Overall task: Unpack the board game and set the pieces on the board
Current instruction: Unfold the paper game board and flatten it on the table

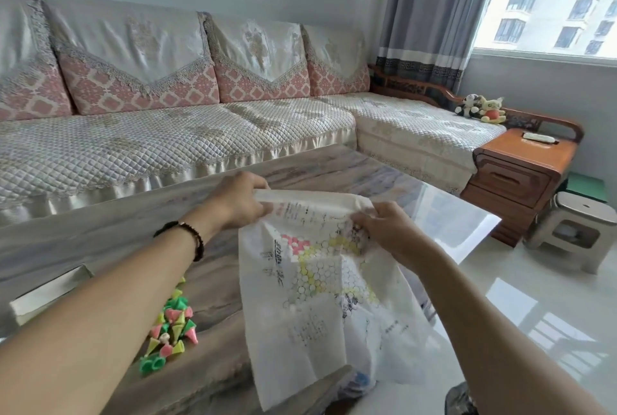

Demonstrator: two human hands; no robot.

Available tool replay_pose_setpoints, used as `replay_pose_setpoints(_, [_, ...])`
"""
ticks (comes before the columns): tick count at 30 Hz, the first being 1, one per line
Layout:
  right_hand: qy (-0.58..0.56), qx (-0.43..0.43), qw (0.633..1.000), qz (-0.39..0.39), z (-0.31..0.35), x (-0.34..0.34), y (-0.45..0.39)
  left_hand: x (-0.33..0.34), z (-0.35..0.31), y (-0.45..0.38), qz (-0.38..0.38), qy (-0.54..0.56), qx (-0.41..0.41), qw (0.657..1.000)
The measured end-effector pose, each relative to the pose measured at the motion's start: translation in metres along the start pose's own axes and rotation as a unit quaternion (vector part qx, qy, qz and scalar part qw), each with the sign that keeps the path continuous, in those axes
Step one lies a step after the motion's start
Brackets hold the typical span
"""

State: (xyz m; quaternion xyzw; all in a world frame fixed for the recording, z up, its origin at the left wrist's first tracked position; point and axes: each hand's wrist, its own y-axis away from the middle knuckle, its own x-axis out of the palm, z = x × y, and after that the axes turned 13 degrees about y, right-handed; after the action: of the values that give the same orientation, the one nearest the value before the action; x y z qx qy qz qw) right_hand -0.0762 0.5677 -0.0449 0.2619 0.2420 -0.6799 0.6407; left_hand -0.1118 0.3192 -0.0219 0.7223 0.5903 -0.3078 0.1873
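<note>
A thin white paper game board [320, 287], creased, printed with a honeycomb of circles and pink and yellow patches, hangs in the air above the table. My left hand [238, 199] grips its upper left edge. My right hand [384, 227] pinches its upper right edge. The sheet is partly unfolded and droops toward me. A heap of small cone-shaped pieces [172, 324] in green, pink and yellow lies on the table to the left of the sheet, under my left forearm.
The grey marbled coffee table [117, 224] runs across the view. An open white box [50, 294] sits at its left. A quilted sofa [200, 127] stands behind. A wooden side cabinet [521, 174] and a plastic stool [574, 231] are at right.
</note>
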Motion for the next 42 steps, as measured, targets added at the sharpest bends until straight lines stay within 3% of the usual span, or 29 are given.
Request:
replay_pose_setpoints(4, [-0.082, 0.037, 0.993, 0.075, -0.012, 0.002, -0.036, 0.008, 0.004, -0.060, -0.082, 0.012, 0.018, 0.996])
replay_pose_setpoints(6, [-0.057, 0.049, 0.994, 0.081, -0.022, 0.007, -0.060, 0.019, 0.008, -0.091, -0.114, -0.019, 0.032, 0.993])
replay_pose_setpoints(10, [0.108, 0.089, 0.989, 0.041, -0.052, 0.027, -0.111, 0.062, 0.032, -0.146, -0.102, -0.114, 0.061, 0.986])
replay_pose_setpoints(13, [0.154, 0.097, 0.981, 0.072, -0.091, 0.052, -0.140, 0.105, 0.060, -0.174, -0.100, -0.137, 0.080, 0.982])
replay_pose_setpoints(21, [0.110, 0.134, 0.985, 0.022, -0.142, 0.073, -0.168, 0.174, 0.099, -0.230, -0.171, -0.153, 0.176, 0.957])
replay_pose_setpoints(23, [0.079, 0.151, 0.985, 0.004, -0.148, 0.070, -0.173, 0.182, 0.097, -0.230, -0.151, -0.160, 0.191, 0.957])
replay_pose_setpoints(28, [0.112, 0.150, 0.982, -0.002, -0.150, 0.075, -0.174, 0.195, 0.103, -0.191, -0.042, -0.166, 0.137, 0.976])
replay_pose_setpoints(31, [0.171, 0.112, 0.979, -0.009, -0.142, 0.072, -0.172, 0.192, 0.110, -0.161, -0.015, -0.152, 0.088, 0.984])
replay_pose_setpoints(35, [0.230, 0.031, 0.970, -0.074, -0.127, 0.058, -0.182, 0.187, 0.119, -0.136, 0.039, -0.163, 0.020, 0.986])
replay_pose_setpoints(42, [0.269, -0.001, 0.960, -0.080, -0.112, 0.085, -0.222, 0.162, 0.145, -0.149, -0.005, -0.193, -0.037, 0.980])
